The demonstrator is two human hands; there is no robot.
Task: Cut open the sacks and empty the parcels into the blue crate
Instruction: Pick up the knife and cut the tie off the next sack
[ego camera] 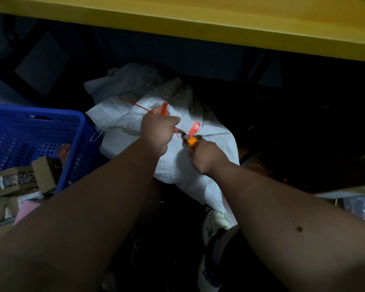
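A white woven sack lies on the dark floor in the middle of the view. My left hand grips the sack's gathered neck together with a red plastic seal tie, whose thin tail sticks out to the upper left. My right hand holds an orange-handled cutter, its tip at the tie right beside a red tag. The blue crate stands at the left with cardboard parcels in it.
A yellow table edge runs across the top. A second crumpled white sack lies behind the first. My shoe shows below the sack. Wrapped goods sit at the right edge.
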